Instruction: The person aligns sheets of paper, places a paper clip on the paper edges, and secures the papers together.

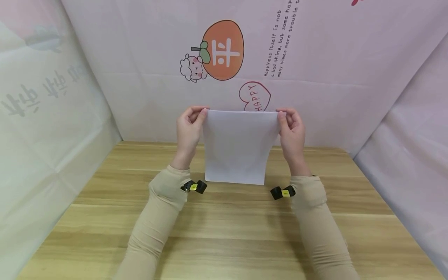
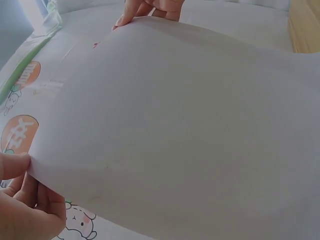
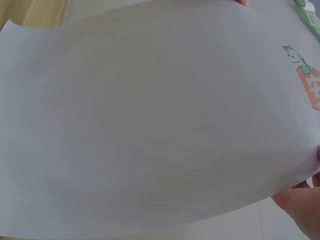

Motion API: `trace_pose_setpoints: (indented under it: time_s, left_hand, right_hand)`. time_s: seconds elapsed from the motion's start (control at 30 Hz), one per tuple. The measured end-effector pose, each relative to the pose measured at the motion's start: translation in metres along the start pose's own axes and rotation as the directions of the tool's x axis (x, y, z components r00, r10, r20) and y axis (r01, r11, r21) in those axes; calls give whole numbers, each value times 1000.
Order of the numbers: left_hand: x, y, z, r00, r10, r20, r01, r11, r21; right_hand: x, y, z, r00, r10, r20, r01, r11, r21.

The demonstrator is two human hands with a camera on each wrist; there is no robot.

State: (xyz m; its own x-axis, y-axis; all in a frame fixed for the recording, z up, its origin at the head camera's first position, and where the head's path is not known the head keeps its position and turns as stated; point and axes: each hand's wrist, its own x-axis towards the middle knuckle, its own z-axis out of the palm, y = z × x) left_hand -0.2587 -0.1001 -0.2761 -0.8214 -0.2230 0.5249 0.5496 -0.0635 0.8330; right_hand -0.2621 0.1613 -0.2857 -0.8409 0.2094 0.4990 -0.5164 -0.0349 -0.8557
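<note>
A blank white sheet of paper hangs between the two hands, its top edge stretched nearly level and its lower edge over the table. My left hand pinches the top left corner between thumb and fingers. At the top right corner, my right hand pinches the paper the same way. In the left wrist view the sheet bows gently, with the left hand at its near corner. The right wrist view is mostly filled by the paper, and the right hand shows only partly at the edge.
A wood-grain table lies below. Behind it hangs a pale pink cloth printed with an orange fruit, a heart and lettering; white cloth closes off the left side. Each wrist wears a small black camera.
</note>
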Motion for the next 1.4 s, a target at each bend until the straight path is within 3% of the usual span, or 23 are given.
trace_pose_setpoints:
  time_s: [0.27,0.7,1.07,1.4]
  left_hand:
    - [0,-1,-3,1000,-24,-11,24,1000,-1]
    - [0,2,-4,1000,-4,-27,5,999,39]
    - [3,5,0,998,-4,-56,4,1000,1]
    - [0,2,-4,998,2,-70,4,997,81]
  right_hand:
    - [1,-1,0,1000,-8,-4,8,1000,-9]
    - [2,-5,0,1000,-10,-9,9,999,-30]
    - [1,-10,-1,1000,-3,-14,3,1000,-29]
    - [1,-11,0,1000,-20,-9,20,1000,-12]
